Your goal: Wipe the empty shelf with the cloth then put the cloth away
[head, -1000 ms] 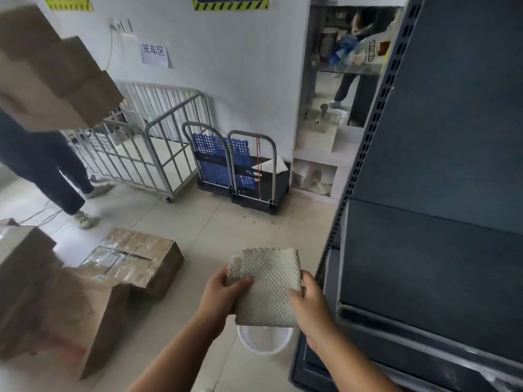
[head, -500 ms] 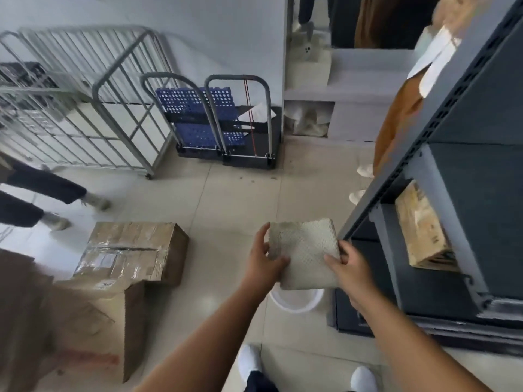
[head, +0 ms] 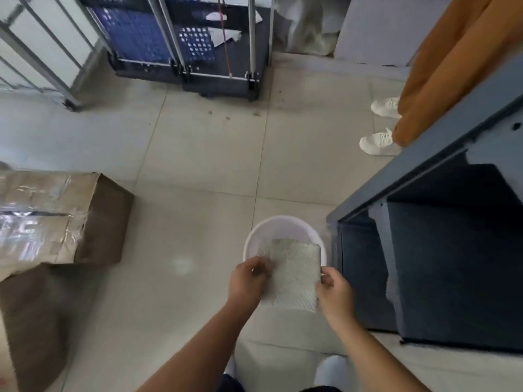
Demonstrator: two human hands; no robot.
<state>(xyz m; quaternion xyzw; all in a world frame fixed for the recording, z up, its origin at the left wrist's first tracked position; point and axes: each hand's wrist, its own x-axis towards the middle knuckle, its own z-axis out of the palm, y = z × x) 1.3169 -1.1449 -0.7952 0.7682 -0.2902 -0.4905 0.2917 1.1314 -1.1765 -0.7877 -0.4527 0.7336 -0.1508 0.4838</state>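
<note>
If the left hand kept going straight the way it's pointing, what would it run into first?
The left hand points forward and down, pinching the cloth together with the right hand. Straight on, it would most likely meet the white basin on the floor just beyond it, though depth is hard to judge.

Folded pale waffle-textured cloth [head: 294,274] above the white bucket [head: 283,224], beside dark empty shelf [head: 452,250].

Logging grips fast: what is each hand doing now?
Left hand: shut on the cloth.
Right hand: shut on the cloth.
</note>
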